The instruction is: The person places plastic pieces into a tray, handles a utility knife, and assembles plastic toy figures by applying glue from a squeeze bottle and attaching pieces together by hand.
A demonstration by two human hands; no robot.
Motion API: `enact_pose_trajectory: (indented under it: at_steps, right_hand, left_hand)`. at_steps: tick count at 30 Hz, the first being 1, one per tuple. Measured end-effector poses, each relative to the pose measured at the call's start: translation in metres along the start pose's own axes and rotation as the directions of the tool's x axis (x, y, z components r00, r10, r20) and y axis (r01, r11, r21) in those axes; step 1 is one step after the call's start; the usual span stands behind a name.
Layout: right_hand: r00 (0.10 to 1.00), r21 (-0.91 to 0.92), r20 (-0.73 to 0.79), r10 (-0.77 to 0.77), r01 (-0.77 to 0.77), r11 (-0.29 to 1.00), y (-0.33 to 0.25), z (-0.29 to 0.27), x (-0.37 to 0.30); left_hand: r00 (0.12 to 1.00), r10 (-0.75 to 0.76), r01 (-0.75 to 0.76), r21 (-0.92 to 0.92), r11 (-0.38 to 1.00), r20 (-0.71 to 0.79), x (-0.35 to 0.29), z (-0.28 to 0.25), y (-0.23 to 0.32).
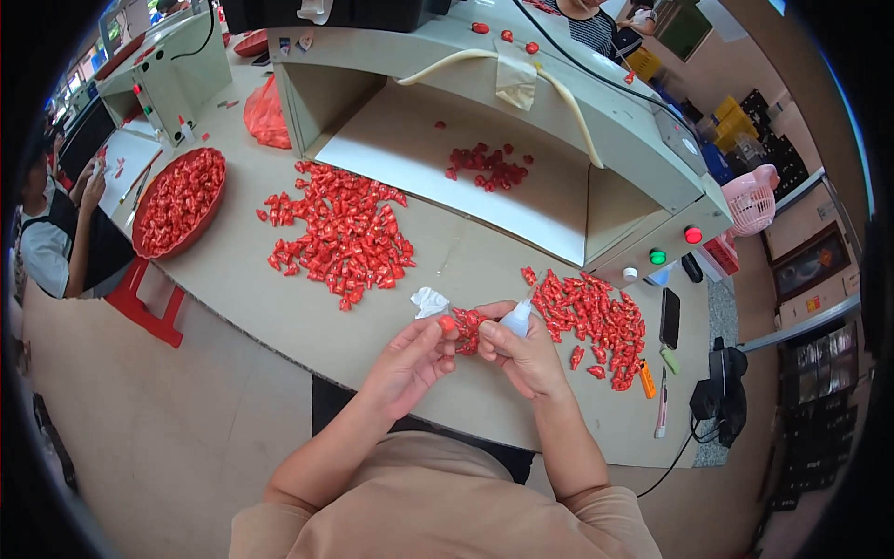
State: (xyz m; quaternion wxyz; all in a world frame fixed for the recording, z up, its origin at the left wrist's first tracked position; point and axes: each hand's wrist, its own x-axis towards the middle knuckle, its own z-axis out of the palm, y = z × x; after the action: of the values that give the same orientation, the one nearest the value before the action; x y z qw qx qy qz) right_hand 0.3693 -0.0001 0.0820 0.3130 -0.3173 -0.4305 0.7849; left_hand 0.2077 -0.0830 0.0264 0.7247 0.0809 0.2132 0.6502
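Observation:
Near the table's front edge, my left hand [410, 361] pinches a small round red piece [448, 323] between thumb and fingertips. My right hand [523, 352] is closed around a small white squeeze bottle [517, 319], its thin nozzle pointing up and away. Several red figure-like pieces [467, 328] show between the two hands; whether my right fingers touch one of them I cannot tell. A crumpled white tissue [429, 302] lies just beyond my left hand. To the right sits a pile of red figure-like pieces [596, 321], and a larger pile [345, 233] spreads at the left.
A grey-green machine housing [643, 158] stands over the table, with round red pieces [489, 168] on its white inner shelf. Far left is a full red basin [182, 203]. At right lie a phone [670, 319], an orange cutter [647, 379] and black cables. Another person sits at left.

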Motion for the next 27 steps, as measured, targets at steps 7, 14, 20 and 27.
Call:
enact_pose_trajectory:
  at_steps: [7, 14, 20, 27]
  right_hand:
    - [0.975, -0.384, -0.065, -0.214, 0.174, 0.907, 0.011, 0.010, -0.026]
    - [0.900, -0.675, 0.091, -0.426, 0.370, 0.638, 0.013, 0.014, -0.025]
    - [0.884, -0.790, 0.204, -0.421, 0.402, 0.462, 0.013, 0.014, -0.025]
    - [0.878, -0.803, 0.266, -0.398, 0.430, 0.413, 0.023, 0.006, -0.018]
  left_hand:
    - [0.998, 0.044, -0.038, 0.145, 0.989, -0.041, -0.018, -0.004, -0.007]
    - [0.994, 0.071, -0.051, 0.222, 0.974, -0.083, -0.022, -0.005, -0.009]
    - [0.988, 0.122, -0.077, 0.384, 0.920, -0.093, -0.023, -0.006, -0.004]
    - [0.995, 0.084, -0.037, 0.561, 0.827, -0.059, -0.017, -0.022, 0.006]
